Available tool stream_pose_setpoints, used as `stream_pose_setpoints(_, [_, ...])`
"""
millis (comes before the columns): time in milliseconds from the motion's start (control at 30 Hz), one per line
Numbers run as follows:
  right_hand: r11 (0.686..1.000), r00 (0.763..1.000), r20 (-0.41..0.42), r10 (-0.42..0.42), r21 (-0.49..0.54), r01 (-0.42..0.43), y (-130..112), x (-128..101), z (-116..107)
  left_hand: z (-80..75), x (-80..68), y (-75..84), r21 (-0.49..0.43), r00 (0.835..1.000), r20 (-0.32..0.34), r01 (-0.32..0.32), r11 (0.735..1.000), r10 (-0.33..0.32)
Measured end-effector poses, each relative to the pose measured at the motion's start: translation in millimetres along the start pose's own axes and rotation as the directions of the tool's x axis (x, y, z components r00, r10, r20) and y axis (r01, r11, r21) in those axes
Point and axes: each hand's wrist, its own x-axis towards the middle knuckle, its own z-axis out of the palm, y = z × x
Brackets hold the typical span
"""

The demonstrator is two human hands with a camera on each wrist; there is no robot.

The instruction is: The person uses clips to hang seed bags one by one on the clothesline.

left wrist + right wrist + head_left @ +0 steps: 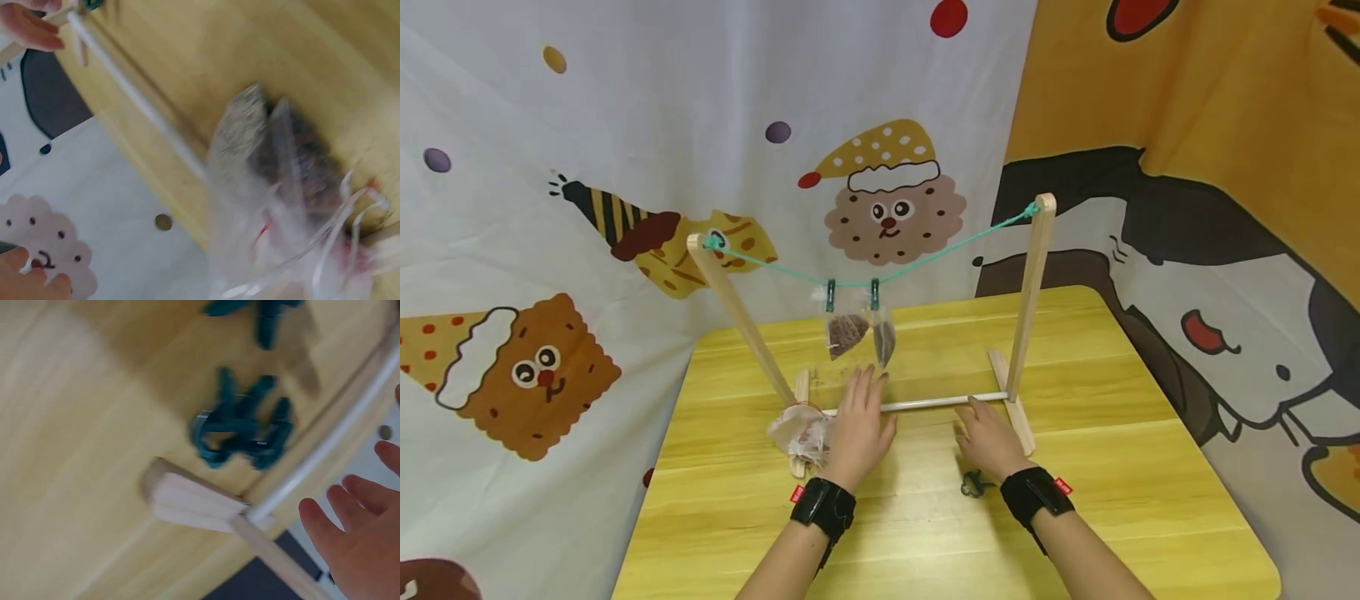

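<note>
In the head view my left hand [861, 425] reaches forward with fingers extended, just below two hanging sachets of dark dried bits, the left sachet [846, 335] and the right sachet [884, 340]. Each hangs from a dark green clip, the left clip [831, 295] and the right clip [875, 294], on a sagging turquoise string [958, 247]. A heap of see-through drawstring sachets [805, 433] lies left of that hand. My right hand [991, 437], loosely spread, is by the right end of a white rod [932, 405]; contact cannot be told. Loose green clips [240, 425] lie nearby.
Two upright wooden posts, the left post [741, 321] and right post [1032, 292], hold the string and stand on wooden feet, such as the right foot [1015, 417]. The yellow wood-grain table [1120, 500] meets a printed cloth backdrop [715, 100] behind it.
</note>
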Motion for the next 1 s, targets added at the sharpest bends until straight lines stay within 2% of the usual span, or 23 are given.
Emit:
stream_pose_setpoints(233, [0.995,0.992,0.068,0.101,-0.017,-0.1,20,-4,20,24.6,-22.2,-6.9,0.015,1.0,0.014,-0.008,1.0,0.008])
stream_pose_setpoints(433, [0.994,0.994,-0.001,0.108,-0.028,-0.108,34,-8,28,38.0,-33.3,-8.7,0.017,0.998,0.055,0.02,1.0,-0.021])
stream_pose_setpoints(533, [0.994,0.994,-0.04,0.106,-0.01,-0.106,39,-10,32,42.8,-37.1,-8.6,0.055,0.997,0.075,0.029,0.998,-0.033])
stream_pose_setpoints(733, [0.989,0.989,-0.014,0.147,-0.022,-0.147,49,-15,46,55.6,-49.4,-9.4,0.132,0.99,0.133,0.031,0.991,-0.048])
stream_pose_setpoints(1000, [0.985,0.985,-0.035,0.17,-0.01,-0.17,49,-11,47,74.2,-65.6,-18.8,0.118,0.973,0.199,0.095,0.989,-0.117])
